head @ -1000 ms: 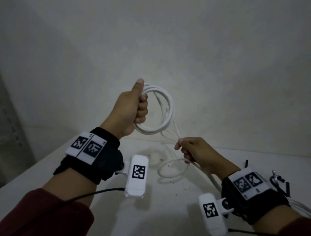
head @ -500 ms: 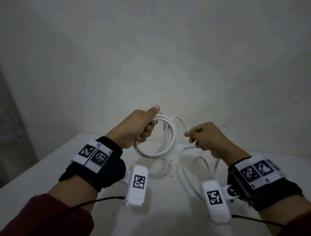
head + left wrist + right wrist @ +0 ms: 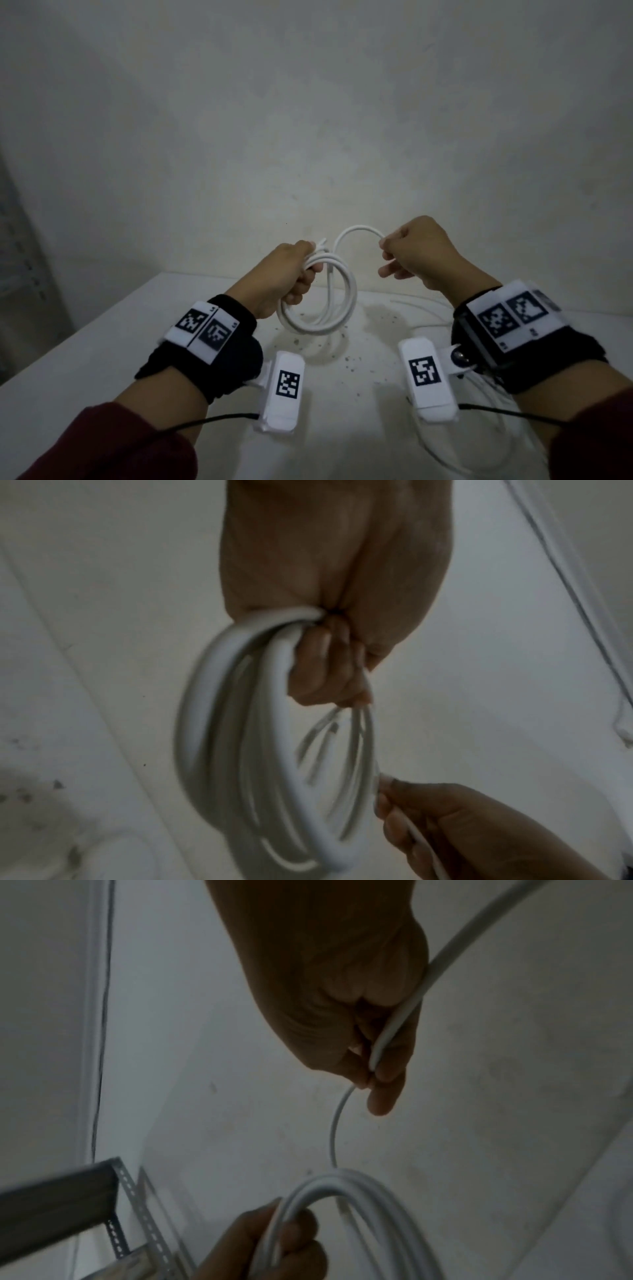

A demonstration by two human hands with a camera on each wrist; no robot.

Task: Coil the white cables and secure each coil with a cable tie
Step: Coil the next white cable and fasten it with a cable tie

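The fingers [image 3: 329, 666] of the left hand [image 3: 281, 274] are curled tight into a fist around the top of the white cable coil [image 3: 322, 301], with several loops bunched together in the grip. In the left wrist view the loops [image 3: 240, 750] hang down from under the closed knuckles, blurred, and two thin plug ends dangle inside the ring. The right hand [image 3: 421, 257] pinches a single strand of the same cable [image 3: 356, 230] between thumb and forefinger; in the right wrist view the strand [image 3: 394, 1023] runs along the palm side of the fingers [image 3: 387, 1085] and leaves the pinch as a thinner line bending down to the coil [image 3: 342, 1191].

Both hands are raised above the white table [image 3: 102, 359], fists at about the same height, near each other but apart. The left fist is turned with its knuckles to the right, the coil hanging below and right of it, clear of the tabletop. The right fist faces left, its little finger sticking out lower than the rest. Between them the free strand makes a small arch, rising from the top of the coil and curving over to the right-hand pinch.

Each forearm carries a black wrist strap with black-and-white marker tags and a white camera block hanging below; dark red sleeves [image 3: 102, 445] cover the arms nearer the body. More white cable [image 3: 424, 310] lies loose on the table under and beyond the right wrist. Dark specks are scattered on the tabletop below the coil. A plain pale wall [image 3: 308, 120] stands behind.
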